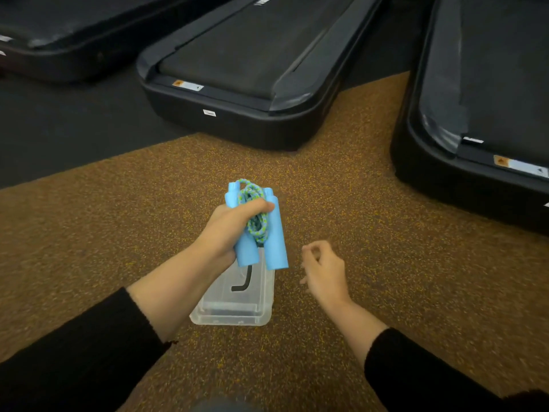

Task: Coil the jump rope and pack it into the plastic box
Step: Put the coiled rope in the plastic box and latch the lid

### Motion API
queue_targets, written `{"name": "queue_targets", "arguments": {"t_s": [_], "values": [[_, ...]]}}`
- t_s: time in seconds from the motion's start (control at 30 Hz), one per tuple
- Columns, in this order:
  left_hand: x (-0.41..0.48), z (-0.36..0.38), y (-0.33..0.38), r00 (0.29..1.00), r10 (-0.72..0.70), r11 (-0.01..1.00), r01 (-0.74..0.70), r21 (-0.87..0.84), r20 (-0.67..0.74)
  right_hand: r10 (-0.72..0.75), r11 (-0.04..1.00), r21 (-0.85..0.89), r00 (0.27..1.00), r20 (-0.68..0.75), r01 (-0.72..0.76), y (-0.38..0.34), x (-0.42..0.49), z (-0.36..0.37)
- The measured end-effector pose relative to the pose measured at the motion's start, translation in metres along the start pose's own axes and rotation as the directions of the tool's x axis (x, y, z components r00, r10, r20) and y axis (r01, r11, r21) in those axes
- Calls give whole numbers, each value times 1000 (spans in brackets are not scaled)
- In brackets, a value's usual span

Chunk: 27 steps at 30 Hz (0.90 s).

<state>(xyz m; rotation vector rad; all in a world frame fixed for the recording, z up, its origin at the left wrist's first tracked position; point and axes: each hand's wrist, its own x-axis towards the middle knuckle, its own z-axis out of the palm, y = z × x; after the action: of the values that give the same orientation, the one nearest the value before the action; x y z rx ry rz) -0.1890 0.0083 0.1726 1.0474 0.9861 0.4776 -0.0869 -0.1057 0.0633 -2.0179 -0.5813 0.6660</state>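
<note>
Speckled brown rubber flooring point(371, 248) covered the near part of the gym, giving way to darker floor at the upper left, and three black treadmills point(252, 63) stood side by side along the far edge.

On the floor, close to the person, sat a clear plastic box point(208, 315) with no lid on it. A black L-shaped hex key point(244, 283) lay inside on its bottom.

The left hand point(228, 230) was closed in a fist around the jump rope point(256, 224), holding it in the air just above the far end of the box. Its two light blue foam handles point(276, 248) stood roughly upright and side by side, their lower ends hanging over the box's opening without touching it. The blue-green braided cord was bundled in loops between the handles, with the fingers point(258, 206) wrapped across the bundle and one handle.

The right hand point(323, 272) hovered to the right of the box and the rope, apart from both, empty, its fingers loosely curled and slightly blurred. Both forearms wore black sleeves point(89, 352) pushed back from the wrists.
</note>
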Motion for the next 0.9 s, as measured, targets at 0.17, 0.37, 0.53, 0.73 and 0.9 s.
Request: {"name": "queue_targets", "arguments": {"t_s": [0.17, 0.37, 0.53, 0.73, 0.9], "values": [[16, -10, -10, 1000, -16, 1000, 16, -8, -1, 299, 952, -151, 910, 286, -266, 43, 10, 46], [33, -17, -27, 999, -51, 999, 51, 2, -3, 450, 893, -260, 759, 471, -368, 77, 17, 88], [41, -24, -41, 997, -70, 997, 69, -15, -24, 535, 803, -86, 650, 540, -590, 92, 23, 103], [54, -36, -52, 996, -82, 997, 82, -3, -43, 556, 781, -24, 677, 483, -624, 87, 18, 90], [62, -46, -60, 992, -85, 996, 87, 21, -88, 495, 865, -139, 773, 396, -483, 82, 20, 57]]}}
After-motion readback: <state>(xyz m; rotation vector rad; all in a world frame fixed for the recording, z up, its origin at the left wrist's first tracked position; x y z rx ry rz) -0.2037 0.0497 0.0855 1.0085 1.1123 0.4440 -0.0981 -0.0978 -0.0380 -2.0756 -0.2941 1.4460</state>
